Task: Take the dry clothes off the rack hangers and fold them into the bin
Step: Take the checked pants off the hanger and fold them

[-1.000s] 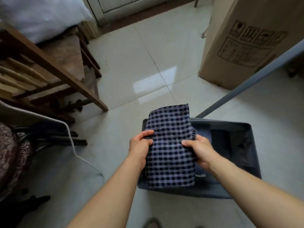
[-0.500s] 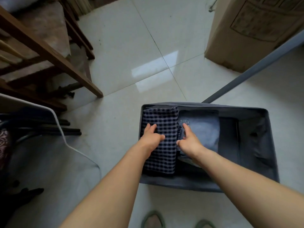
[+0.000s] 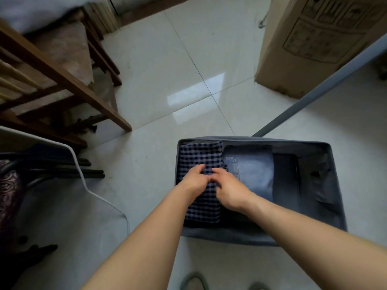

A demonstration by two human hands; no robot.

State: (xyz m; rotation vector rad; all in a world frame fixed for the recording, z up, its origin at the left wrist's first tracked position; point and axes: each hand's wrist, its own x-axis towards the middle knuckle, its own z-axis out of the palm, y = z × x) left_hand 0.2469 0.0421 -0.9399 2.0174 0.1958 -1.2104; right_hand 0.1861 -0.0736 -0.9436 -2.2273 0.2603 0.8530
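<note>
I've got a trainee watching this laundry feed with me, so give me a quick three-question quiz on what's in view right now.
1. True or false: the checked cloth lies at the left end of the grey fabric bin.
2. Which garment lies directly to the right of the checked cloth? A) a white towel B) folded blue jeans C) a red sweater
3. Fill in: the left hand and the right hand both rest on the ______ cloth.

Key: 1 true; 2 B; 3 checked.
</note>
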